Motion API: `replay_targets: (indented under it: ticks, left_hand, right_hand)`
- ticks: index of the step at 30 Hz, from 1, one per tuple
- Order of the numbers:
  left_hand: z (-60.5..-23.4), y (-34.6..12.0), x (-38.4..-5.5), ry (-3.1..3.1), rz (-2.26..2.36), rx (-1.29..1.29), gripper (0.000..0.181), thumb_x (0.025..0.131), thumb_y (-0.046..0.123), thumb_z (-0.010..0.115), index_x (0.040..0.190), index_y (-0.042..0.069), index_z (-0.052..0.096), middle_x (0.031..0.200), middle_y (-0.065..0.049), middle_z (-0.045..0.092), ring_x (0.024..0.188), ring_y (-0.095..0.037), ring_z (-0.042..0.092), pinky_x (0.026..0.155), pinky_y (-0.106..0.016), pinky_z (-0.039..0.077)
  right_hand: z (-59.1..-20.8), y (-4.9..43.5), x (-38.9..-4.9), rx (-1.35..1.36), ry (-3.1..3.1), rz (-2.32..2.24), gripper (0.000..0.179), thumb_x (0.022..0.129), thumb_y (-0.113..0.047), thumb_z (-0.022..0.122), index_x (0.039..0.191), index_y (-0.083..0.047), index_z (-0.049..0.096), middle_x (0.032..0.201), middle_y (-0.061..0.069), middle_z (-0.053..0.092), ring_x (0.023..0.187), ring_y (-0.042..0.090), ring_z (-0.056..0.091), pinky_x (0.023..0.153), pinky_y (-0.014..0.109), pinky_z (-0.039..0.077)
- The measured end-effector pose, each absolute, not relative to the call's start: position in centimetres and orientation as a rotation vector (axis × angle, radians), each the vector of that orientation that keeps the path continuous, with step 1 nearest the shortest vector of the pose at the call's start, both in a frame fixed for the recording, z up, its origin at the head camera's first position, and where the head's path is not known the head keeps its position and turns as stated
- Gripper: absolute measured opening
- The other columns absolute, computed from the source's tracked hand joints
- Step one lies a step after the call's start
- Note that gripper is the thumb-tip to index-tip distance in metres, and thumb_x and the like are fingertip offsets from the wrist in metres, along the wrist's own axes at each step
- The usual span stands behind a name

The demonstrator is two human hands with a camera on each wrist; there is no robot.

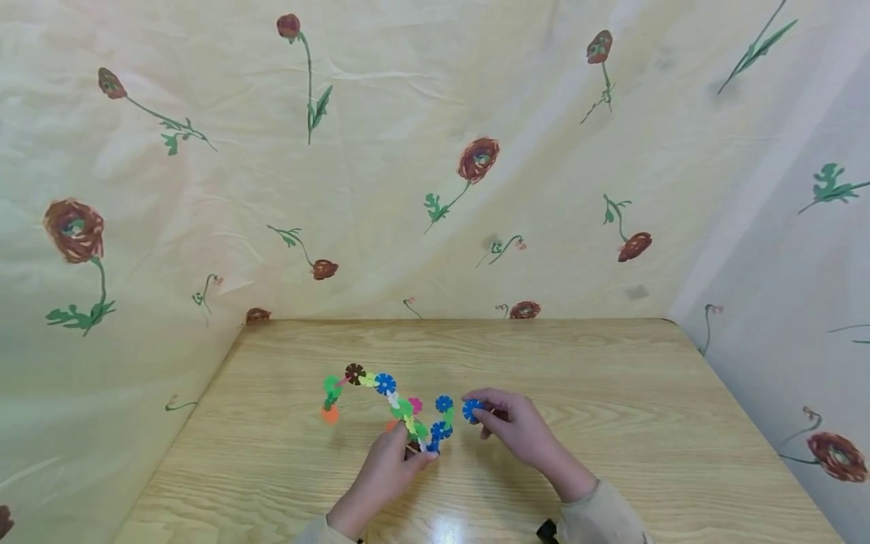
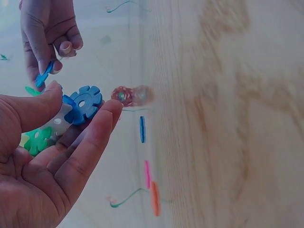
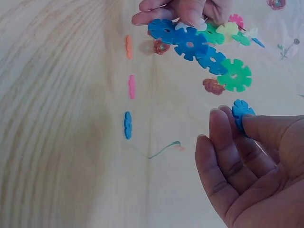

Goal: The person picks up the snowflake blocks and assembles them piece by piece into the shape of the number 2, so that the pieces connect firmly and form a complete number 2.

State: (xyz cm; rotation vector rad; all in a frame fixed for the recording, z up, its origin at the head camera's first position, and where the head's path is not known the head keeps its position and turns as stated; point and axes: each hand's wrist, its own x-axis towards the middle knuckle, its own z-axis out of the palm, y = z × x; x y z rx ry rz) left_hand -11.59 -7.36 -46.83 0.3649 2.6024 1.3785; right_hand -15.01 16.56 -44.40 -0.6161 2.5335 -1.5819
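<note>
My left hand (image 1: 389,467) grips a chain of interlocking snowflake discs (image 1: 401,409), with its thumb near a white disc and a blue disc (image 2: 85,103). From there the chain curves away leftward through green, yellow, blue and brown discs to an orange disc (image 1: 329,413). Another stretch runs through several blue discs to a green end disc (image 3: 235,75). Between thumb and fingertips, my right hand (image 1: 519,427) pinches a single blue disc (image 3: 242,114), held beside that green end and apart from it.
Three loose discs lie flat on the wooden table (image 1: 612,378) beyond the left hand: orange (image 3: 128,46), pink (image 3: 132,86) and blue (image 3: 128,125). A flower-print cloth (image 1: 381,189) surrounds the table's back and sides. A small black object (image 1: 547,531) shows by the right sleeve.
</note>
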Motion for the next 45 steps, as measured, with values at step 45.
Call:
replay_targets:
  ticks: [45]
  left_hand:
    - [-47.7,-6.8,-11.6,2.578,1.431,0.519,0.026,0.092,0.024,0.069,0.101,0.008,0.051,0.076,0.005,0.051,0.063,-0.006,0.044,0.054,-0.023,0.039]
  right_hand:
    - [-45.6,13.8,-13.5,-0.771,2.961,-1.489,0.036,0.094,-0.01,0.065,0.13,-0.011,0.062,0.084,-0.006,0.063,0.062,0.003,0.055,0.054,0.021,0.049]
